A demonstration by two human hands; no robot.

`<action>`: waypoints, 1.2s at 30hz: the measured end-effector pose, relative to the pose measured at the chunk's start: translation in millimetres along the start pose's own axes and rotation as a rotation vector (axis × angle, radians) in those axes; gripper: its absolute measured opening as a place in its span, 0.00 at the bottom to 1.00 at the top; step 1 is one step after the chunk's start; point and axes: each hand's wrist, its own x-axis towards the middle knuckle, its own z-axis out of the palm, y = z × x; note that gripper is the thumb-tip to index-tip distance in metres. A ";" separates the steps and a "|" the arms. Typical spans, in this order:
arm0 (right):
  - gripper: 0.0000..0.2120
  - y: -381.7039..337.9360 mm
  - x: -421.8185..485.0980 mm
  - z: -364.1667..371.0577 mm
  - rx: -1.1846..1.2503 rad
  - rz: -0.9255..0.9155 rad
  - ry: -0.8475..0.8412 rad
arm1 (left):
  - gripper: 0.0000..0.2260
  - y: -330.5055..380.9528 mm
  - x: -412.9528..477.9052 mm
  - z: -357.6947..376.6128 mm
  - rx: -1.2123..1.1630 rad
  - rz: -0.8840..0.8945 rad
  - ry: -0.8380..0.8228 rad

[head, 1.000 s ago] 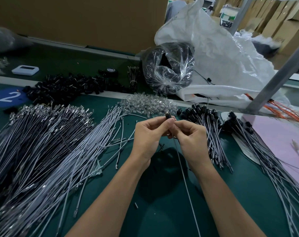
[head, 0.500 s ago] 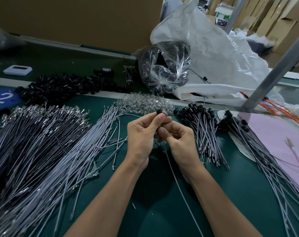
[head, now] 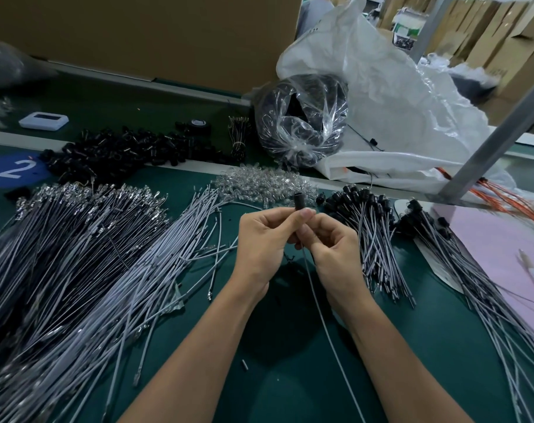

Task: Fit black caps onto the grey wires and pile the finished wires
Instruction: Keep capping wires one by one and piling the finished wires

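Above the green table, my left hand [head: 264,239] pinches a black cap [head: 299,203] between thumb and fingertips. Just below it, my right hand [head: 333,248] pinches a grey wire [head: 323,315] that enters the cap's underside and trails down toward me. Uncapped grey wires [head: 85,261] lie in a large heap on the left. Capped wires [head: 369,233] form a pile right of my hands, with a second capped pile [head: 461,257] farther right. Loose black caps [head: 119,154] lie in a heap at the back left.
A pile of clear plastic pieces [head: 265,184] sits just beyond my hands. Behind are a clear bag of black parts [head: 302,123], a big white bag [head: 397,96], and a slanted metal post [head: 497,135]. Pink sheet [head: 503,245] and orange wires [head: 510,196] lie at right.
My hands stay together at the same spot; more of the black cap now shows above my left thumb. The view has shifted slightly.
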 end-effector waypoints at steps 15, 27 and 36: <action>0.04 -4.9 -4.5 5.6 -0.218 -0.037 -0.015 | 0.06 -0.9 -0.4 1.6 -0.139 -0.108 0.092; 0.23 -9.5 51.9 -0.1 -1.012 0.019 -0.040 | 0.06 -5.6 10.2 -11.1 -0.049 -0.136 0.179; 0.08 12.1 73.7 3.5 -1.188 0.039 -0.083 | 0.07 -7.8 9.8 -8.2 -0.058 -0.122 0.115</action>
